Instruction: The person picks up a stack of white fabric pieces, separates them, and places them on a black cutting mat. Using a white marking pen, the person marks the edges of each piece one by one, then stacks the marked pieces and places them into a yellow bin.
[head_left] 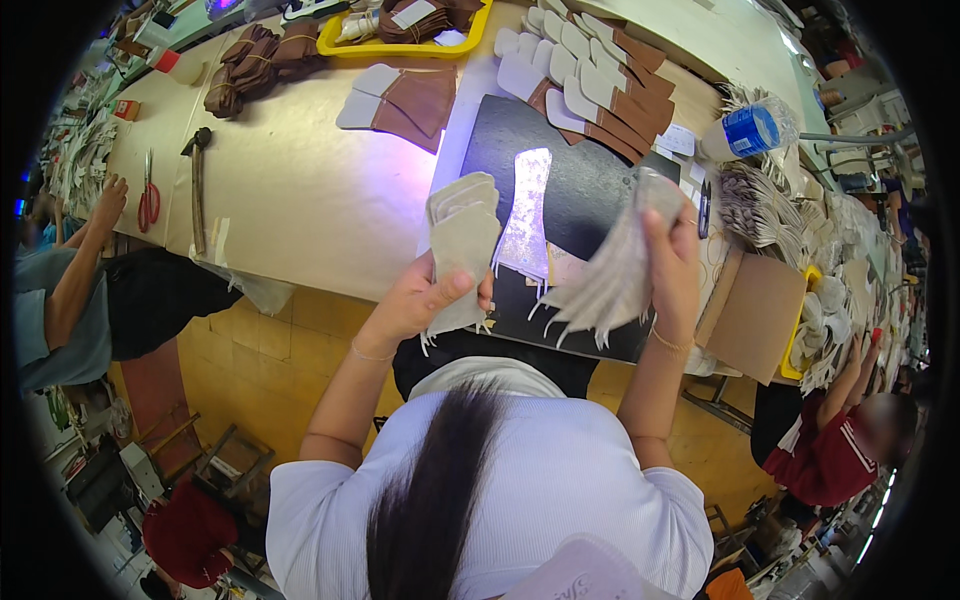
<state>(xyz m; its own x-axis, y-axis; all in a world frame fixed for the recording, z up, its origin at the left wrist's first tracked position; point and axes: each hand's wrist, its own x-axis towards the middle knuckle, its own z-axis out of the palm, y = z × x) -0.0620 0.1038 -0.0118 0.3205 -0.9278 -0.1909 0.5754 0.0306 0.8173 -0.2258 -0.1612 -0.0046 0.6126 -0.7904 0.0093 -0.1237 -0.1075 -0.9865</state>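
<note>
A stack of flat grey-beige cut pieces is gripped in my left hand, thumb laid across its front. Loose thread ends hang from its lower edge. My right hand is closed on a fanned bunch of similar pale pieces, also with threads trailing. Between the two hands, a narrow-waisted pale stack lies on the black board, brightly lit and touched by neither hand.
Rows of brown-and-grey pieces lie beyond the board, with more brown pieces to their left. A yellow tray stands at the back. A hammer and red-handled scissors lie left; a bottle lies right. Co-workers sit on both sides.
</note>
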